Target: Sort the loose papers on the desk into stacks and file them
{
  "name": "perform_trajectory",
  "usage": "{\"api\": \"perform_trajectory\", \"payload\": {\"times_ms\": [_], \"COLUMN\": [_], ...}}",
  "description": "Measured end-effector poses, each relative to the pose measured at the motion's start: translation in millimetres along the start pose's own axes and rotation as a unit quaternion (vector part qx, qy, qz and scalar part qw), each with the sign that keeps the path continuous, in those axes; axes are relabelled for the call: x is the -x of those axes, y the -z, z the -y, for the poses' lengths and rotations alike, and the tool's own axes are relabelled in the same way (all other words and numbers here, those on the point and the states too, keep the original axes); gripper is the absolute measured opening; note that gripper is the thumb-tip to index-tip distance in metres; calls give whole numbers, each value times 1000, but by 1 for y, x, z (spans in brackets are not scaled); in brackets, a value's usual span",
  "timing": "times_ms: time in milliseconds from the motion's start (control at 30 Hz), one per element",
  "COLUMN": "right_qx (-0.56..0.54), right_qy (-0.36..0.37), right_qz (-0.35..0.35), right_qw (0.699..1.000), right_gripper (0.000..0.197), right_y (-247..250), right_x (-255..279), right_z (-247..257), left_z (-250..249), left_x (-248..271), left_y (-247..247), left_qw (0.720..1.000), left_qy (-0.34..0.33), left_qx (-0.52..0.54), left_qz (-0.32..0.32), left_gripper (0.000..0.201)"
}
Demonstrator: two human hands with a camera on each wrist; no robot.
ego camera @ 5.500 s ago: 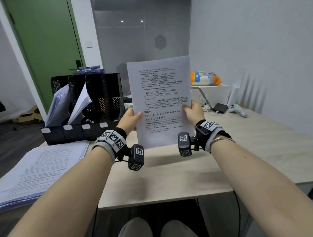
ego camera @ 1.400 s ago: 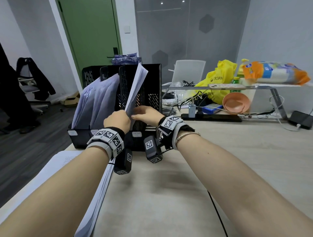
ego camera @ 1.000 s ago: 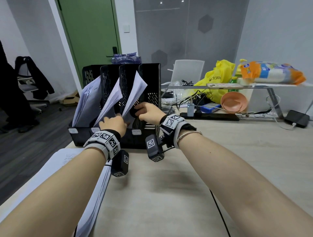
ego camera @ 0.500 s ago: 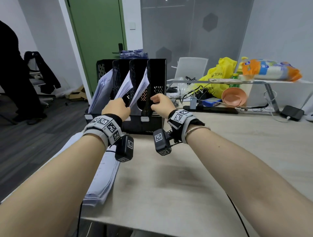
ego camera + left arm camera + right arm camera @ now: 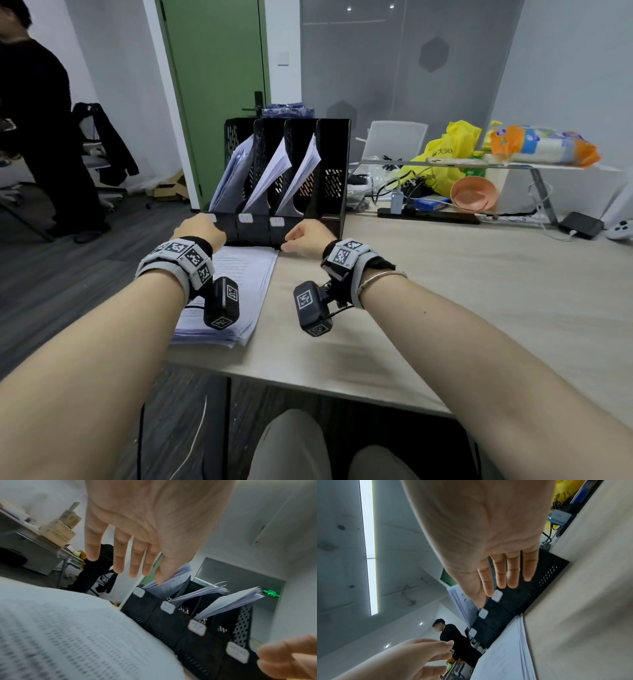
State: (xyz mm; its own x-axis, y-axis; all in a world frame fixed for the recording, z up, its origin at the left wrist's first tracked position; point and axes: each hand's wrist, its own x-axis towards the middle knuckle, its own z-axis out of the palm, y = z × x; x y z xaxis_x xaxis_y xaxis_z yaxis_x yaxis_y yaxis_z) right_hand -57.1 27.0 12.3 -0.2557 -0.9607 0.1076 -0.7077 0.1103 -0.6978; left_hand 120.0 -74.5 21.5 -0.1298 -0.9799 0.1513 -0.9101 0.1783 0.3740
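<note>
**Both hands free, low in front of file rack**

Left hand [image 5: 200, 230] hovers above the far end of the paper stack [image 5: 236, 284], fingers [image 5: 118, 555] straight and spread, nothing held. Right hand [image 5: 308, 236] sits just in front of the rack's right end, fingers [image 5: 513, 572] extended side by side, nothing held; contact with the rack can't be told. Left wrist view is blurred on the near sheet.

Black file rack [image 5: 334, 192] stands upright at the counter's [image 5: 479, 291] far left, four slots with white labels along the low front. Three left slots hold filed papers [image 5: 270, 178] leaning toward the right; the rightmost slot shows no paper in the head view. The loose stack lies flat on the counter, its far edge touching the rack base, near edge by the counter's front.

Behind, right: yellow bag [image 5: 442, 154], orange bowl [image 5: 474, 195], cables, a snack pack [image 5: 541, 144] on a riser shelf. A person in black [image 5: 37, 113] stands at far left.
</note>
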Motion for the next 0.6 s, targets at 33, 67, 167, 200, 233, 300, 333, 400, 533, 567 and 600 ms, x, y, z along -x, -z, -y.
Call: {"api": "perform_trajectory", "payload": {"times_ms": [33,67,167,200,233,300,333,400,533,567,600], "right_qx": [13,22,53,63,72,85,90,102,98,88,72], "right_qy": [-12,-23,-39,-31,-23,-12,-13,-22,-58,-70,-88], "right_qz": [28,56,121,128,128,129,136,148,132,125,121], "right_qw": [999,998,990,989,989,988,987,984,985,986,986], "right_gripper": [36,47,68,65,61,57,57,59,60,55,42], "right_y": [-9,-18,-40,-46,-51,-59,-64,-70,-72,-72,-71], "right_x": [3,6,14,17,21,25,27,29,27,25,22], "right_z": [3,5,9,10,12,13,14,16,18,18,20], "left_z": [6,14,33,38,41,48,55,76,90,80,74], "left_x": [2,3,4,5,6,7,6,-12,-21,-5,4], "left_y": [-2,-5,-12,-14,-16,-20,-24,-42,-51,-38,-27], "left_qw": [1000,999,993,991,988,984,981,978,970,966,965], "left_qy": [22,44,102,112,122,130,131,128,119,127,125], "left_qx": [-7,-13,-46,-53,-62,-70,-76,-87,-105,-111,-111], "left_qz": [-4,-1,38,52,69,102,123,143,185,195,200], "left_gripper": [13,15,18,20,24,28,28,36,49,49,48]}}
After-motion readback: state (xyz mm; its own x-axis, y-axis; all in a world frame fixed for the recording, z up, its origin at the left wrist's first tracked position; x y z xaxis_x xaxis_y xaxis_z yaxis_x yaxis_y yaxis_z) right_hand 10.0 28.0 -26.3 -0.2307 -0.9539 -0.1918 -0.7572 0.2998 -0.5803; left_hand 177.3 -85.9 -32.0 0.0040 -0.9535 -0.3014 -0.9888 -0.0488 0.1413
